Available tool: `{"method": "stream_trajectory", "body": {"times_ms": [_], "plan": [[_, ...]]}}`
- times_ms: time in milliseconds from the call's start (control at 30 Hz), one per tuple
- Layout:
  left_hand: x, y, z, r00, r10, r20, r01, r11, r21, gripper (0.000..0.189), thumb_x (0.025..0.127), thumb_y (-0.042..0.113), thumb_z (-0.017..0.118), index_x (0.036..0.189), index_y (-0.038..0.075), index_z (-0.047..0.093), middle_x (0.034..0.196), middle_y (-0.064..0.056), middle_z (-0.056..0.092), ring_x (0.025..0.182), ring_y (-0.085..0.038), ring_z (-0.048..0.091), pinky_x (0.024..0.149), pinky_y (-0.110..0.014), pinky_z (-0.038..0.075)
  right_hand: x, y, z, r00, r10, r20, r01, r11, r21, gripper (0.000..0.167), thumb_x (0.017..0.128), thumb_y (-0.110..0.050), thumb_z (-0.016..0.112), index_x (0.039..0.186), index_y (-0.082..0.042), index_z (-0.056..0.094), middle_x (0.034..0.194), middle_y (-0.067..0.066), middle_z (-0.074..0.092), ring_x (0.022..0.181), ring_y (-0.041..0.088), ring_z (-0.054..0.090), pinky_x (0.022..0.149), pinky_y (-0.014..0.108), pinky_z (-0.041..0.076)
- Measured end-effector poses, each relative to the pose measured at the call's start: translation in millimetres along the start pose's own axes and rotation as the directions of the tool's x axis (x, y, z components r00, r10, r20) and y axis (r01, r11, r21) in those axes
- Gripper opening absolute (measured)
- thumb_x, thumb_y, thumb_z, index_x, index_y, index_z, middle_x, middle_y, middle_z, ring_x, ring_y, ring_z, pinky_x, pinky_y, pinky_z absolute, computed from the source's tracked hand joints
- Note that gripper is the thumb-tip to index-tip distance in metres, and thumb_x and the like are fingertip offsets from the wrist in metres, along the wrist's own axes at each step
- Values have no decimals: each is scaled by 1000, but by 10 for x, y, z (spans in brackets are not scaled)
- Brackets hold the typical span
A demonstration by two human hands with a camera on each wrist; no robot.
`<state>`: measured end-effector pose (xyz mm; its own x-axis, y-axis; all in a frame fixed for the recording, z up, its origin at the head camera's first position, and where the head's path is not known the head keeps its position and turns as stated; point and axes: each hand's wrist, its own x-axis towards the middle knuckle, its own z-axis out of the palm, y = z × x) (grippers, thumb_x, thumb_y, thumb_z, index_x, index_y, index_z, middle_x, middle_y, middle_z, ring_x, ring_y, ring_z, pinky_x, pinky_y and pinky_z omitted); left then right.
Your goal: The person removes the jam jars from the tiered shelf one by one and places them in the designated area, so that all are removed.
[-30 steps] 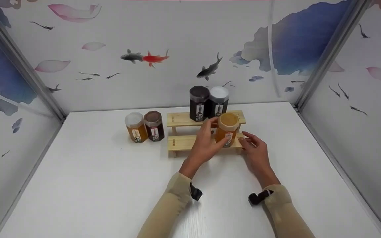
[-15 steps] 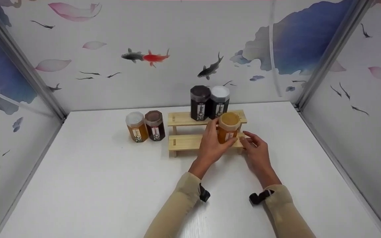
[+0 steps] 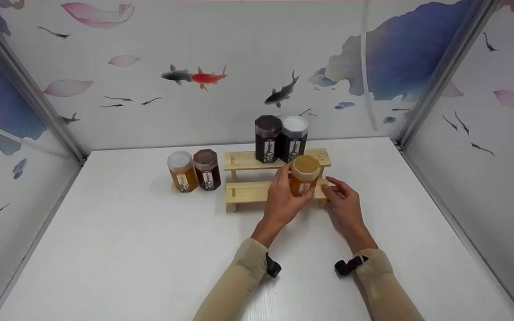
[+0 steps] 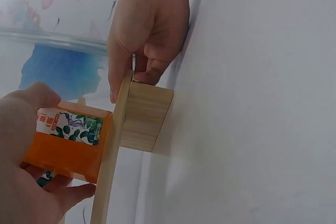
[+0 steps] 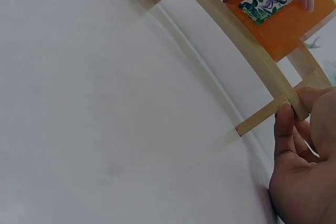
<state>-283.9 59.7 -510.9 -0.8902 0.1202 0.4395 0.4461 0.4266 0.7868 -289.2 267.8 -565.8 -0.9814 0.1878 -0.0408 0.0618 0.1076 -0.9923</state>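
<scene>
In the head view my left hand [image 3: 282, 198] grips an amber, honey-coloured jar [image 3: 304, 180] with a yellowish lid, thumb on one side and fingers round the other. The jar is upright at the right part of the lower step of a small two-step wooden rack [image 3: 250, 191]. Its base is right at the board [image 4: 111, 156] in the left wrist view. My right hand [image 3: 345, 203] pinches the right end of that lower step, thumb and fingers on the wood [image 5: 300, 109] in the right wrist view.
Two dark jars, one brown-lidded [image 3: 267, 139] and one white-lidded [image 3: 293, 139], stand on the upper step. Left of the rack, an amber jar [image 3: 183, 171] and a dark red-brown jar [image 3: 207, 169] stand on the white table [image 3: 127, 249]. Printed walls [image 3: 239, 40] enclose the table.
My left hand and forearm have shifted right around the amber jar. The jar now sits slightly lower and nearer in the head view. My right hand keeps its place on the rack.
</scene>
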Motion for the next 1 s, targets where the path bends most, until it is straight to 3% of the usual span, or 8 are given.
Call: {"method": "stream_trajectory", "body": {"times_ms": [267, 433, 767, 1000], "plan": [[-60, -59, -234, 998, 64, -21, -64, 998, 12, 84, 89, 26, 91, 158, 9, 47, 149, -10, 63, 130, -23, 68, 110, -37, 59, 1, -24, -13, 1000, 29, 6, -29, 999, 29, 54, 105, -43, 72, 152, -19, 61, 125, 8, 60, 110, 15, 68, 86, 19, 61], [-92, -100, -396, 994, 98, -46, -96, 995, 27, 84, 89, 29, 90, 158, 10, 47, 148, -11, 65, 126, -24, 70, 107, -42, 62, -2, -43, -7, 999, 36, 10, -37, 999, 21, 56, 105, -44, 72, 154, -20, 59, 127, 8, 59, 115, 17, 66, 90, 19, 61], [-87, -236, -849, 989, 31, -145, -33, 999, -14, 84, 88, 30, 92, 158, 13, 49, 145, -10, 66, 126, -26, 71, 103, -43, 63, -2, 15, 0, 1000, 15, -2, -15, 999, -33, 55, 104, -48, 72, 152, -23, 61, 126, 8, 60, 115, 17, 66, 91, 18, 60], [-67, -423, -1274, 969, 31, -245, -38, 999, -25, 82, 89, 32, 91, 157, 11, 50, 146, -8, 65, 128, -24, 68, 104, -43, 63, 0, -19, 19, 1000, 9, -3, -9, 1000, -8, 53, 104, -45, 73, 150, -22, 63, 123, 7, 61, 110, 14, 67, 87, 18, 59]]}}
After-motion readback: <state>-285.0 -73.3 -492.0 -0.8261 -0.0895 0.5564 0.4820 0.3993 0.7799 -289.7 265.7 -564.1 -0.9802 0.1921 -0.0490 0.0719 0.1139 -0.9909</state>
